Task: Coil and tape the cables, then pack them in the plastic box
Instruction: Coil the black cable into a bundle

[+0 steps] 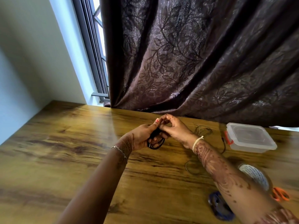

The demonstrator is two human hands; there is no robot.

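- Wooden bench [64, 143] stands before a dark leaf-patterned curtain [194, 62]; both hands work above its far middle.
- Left hand [142, 138] curls its fingers round a small black coil [157, 145], held just off the bench.
- Right hand [176, 128] pinches at the coil's top, fingertips meeting the left thumb. Whether tape or a cable end sits between them is too small to tell.
- The step in hand is likely binding this coil. It goes best with a firm left grip, so no loop springs out, and a wrap pulled snug across every strand.
- Tape roll [255, 177] and orange scissors [280, 194] lie beside the right forearm, within reach.
- Plastic box [250, 138] stands at the right, apparently lidded; the lid must come off before packing.
- Thin loose cable [203, 131] lies uncoiled between the right hand and the box.
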